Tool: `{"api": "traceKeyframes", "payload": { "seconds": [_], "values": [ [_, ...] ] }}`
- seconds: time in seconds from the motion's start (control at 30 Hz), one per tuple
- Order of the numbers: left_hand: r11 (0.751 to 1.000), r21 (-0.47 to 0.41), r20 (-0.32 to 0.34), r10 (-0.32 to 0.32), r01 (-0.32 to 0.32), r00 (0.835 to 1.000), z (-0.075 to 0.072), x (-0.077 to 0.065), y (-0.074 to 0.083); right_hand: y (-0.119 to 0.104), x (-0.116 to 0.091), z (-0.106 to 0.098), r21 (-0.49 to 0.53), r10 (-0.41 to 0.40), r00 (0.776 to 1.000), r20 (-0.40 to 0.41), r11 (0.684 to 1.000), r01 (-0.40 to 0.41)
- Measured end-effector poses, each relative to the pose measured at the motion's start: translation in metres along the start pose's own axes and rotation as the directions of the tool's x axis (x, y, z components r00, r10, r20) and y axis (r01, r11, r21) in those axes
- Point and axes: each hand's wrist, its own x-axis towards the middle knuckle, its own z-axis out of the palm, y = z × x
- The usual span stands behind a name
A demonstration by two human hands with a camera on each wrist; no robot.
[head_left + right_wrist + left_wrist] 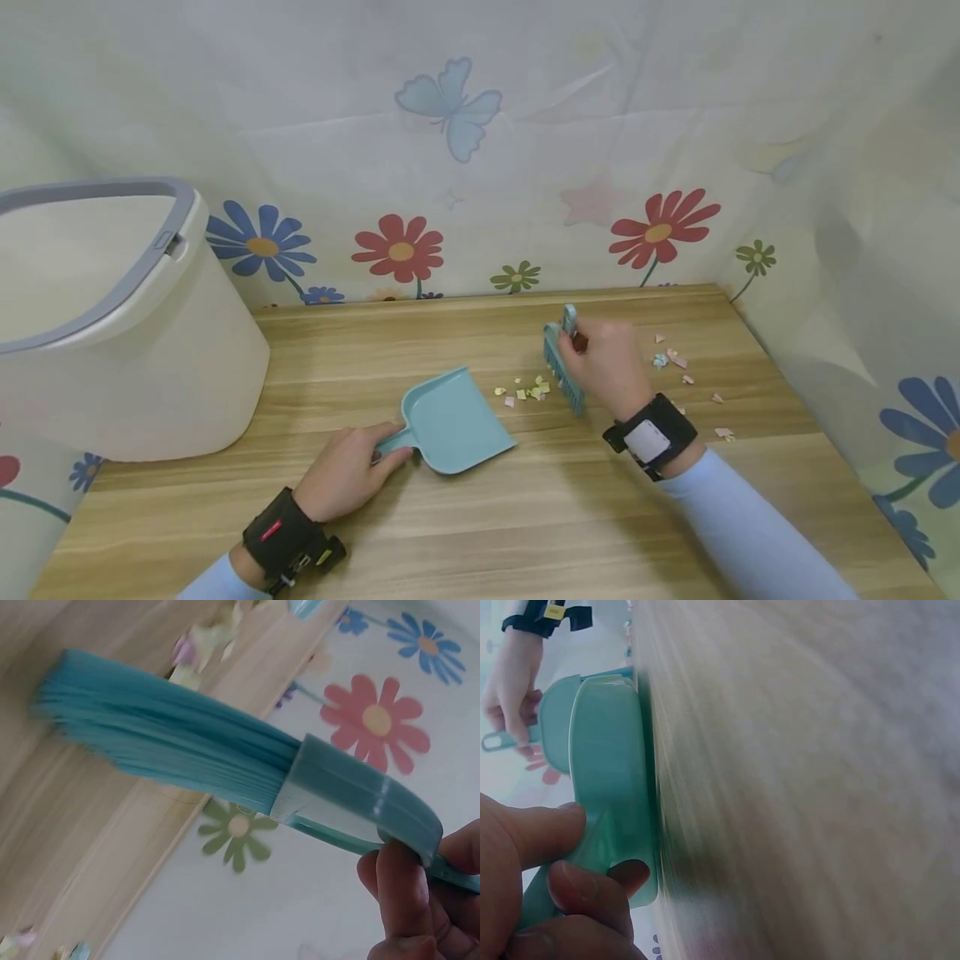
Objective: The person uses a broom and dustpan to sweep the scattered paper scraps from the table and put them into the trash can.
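My left hand (347, 472) grips the handle of a light teal dustpan (457, 421), which lies on the wooden table with its wide lip toward the right. In the left wrist view the thumb and fingers wrap the dustpan's handle (592, 847). My right hand (609, 362) holds a teal hand brush (564, 367) by its handle, bristles down on the table. The right wrist view shows the bristles (165, 735) bent at their tips. Small yellowish paper scraps (534, 390) lie between the dustpan's lip and the brush.
Pink and blue paper scraps (671, 358) are scattered to the right of the brush. A white bin (172, 350) with a grey rim stands at the table's left. Flower-printed cloth (450, 208) hangs behind the wooden table (465, 542) and along its right side.
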Motion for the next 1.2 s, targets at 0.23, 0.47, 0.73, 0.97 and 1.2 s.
{"api": "traceKeyframes", "payload": {
  "seconds": [0.23, 0.47, 0.73, 0.97, 1.2],
  "values": [
    [1.0, -0.003, -0.015, 0.005, -0.006, 1.0, 0.001, 0.0, -0.002, -0.04, -0.005, 0.018, 0.012, -0.146, 0.989, 0.004, 0.989, 0.146],
    [1.0, -0.005, -0.013, -0.005, 0.005, 1.0, 0.001, 0.0, -0.001, -0.062, -0.004, 0.017, 0.102, -0.209, 0.976, 0.061, 0.974, 0.202],
    [1.0, -0.022, -0.003, -0.003, 0.003, 1.0, 0.0, 0.0, -0.002, -0.051, 0.001, 0.008, 0.169, -0.146, 0.989, -0.001, 0.975, 0.144],
    [1.0, -0.015, -0.011, -0.003, 0.003, 1.0, 0.0, 0.0, -0.002, -0.05, -0.001, 0.014, 0.056, -0.112, 0.992, 0.051, 0.993, 0.109],
    [1.0, -0.025, -0.003, -0.004, 0.004, 1.0, 0.0, 0.0, -0.002, -0.064, -0.003, 0.02, 0.054, -0.139, 0.987, 0.085, 0.989, 0.135]
  ]
}}
